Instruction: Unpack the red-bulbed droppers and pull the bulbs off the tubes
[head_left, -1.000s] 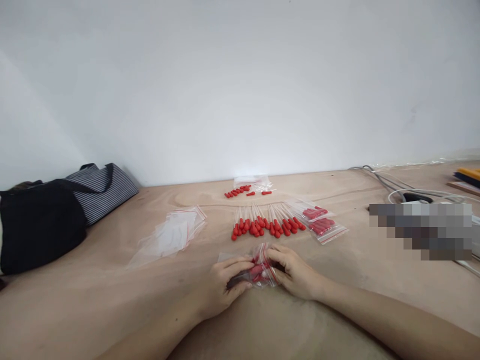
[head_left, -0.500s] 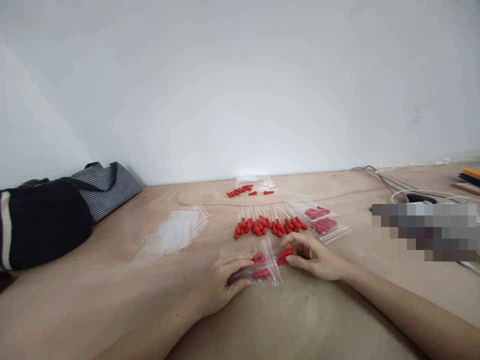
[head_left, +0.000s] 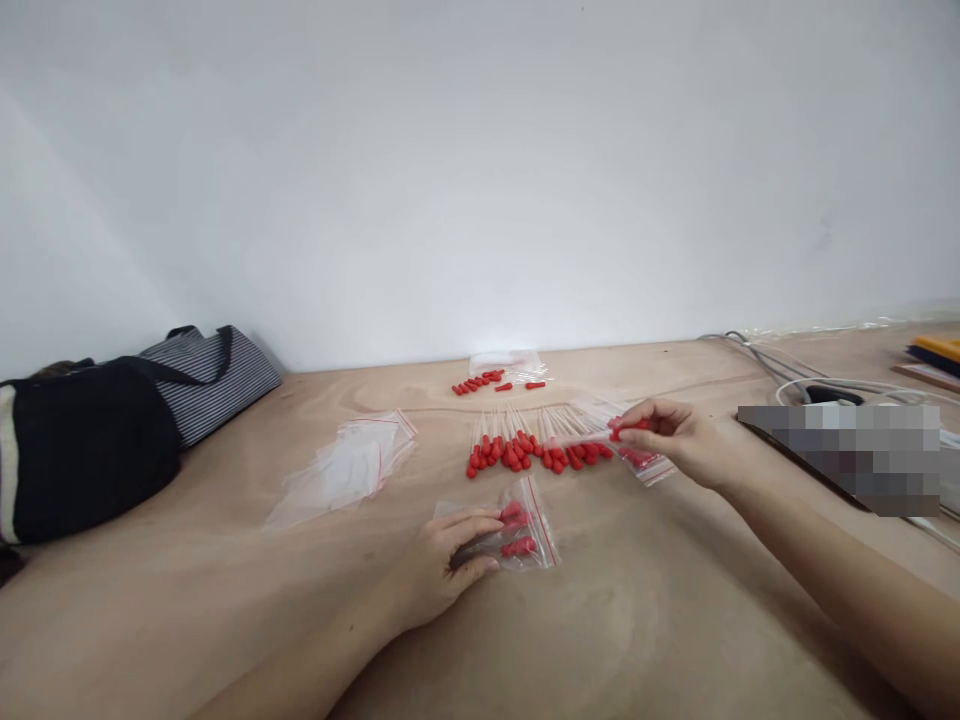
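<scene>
My left hand is closed on a clear zip bag with a red seal line, low over the table. Inside the bag are red rubber bulbs; the bag's near end is hidden by my fingers. My right hand pinches a red-bulbed dropper, its pale tube pointing left; whether it holds more than one I cannot tell. Beneath that tube, several red-bulbed droppers lie in a row with bulbs toward me. Filled zip bags lie partly behind my right hand.
Flat zip bags are fanned out at left. Farther back lie loose red bulbs, clear tubes and a plastic bag. A black and striped bag stands far left. Cables and a blurred-out object occupy the right.
My right hand has moved from the zip bag's mouth up and to the right, carrying the red-bulbed dropper clear of the bag. My left hand stays in place on the bag.
</scene>
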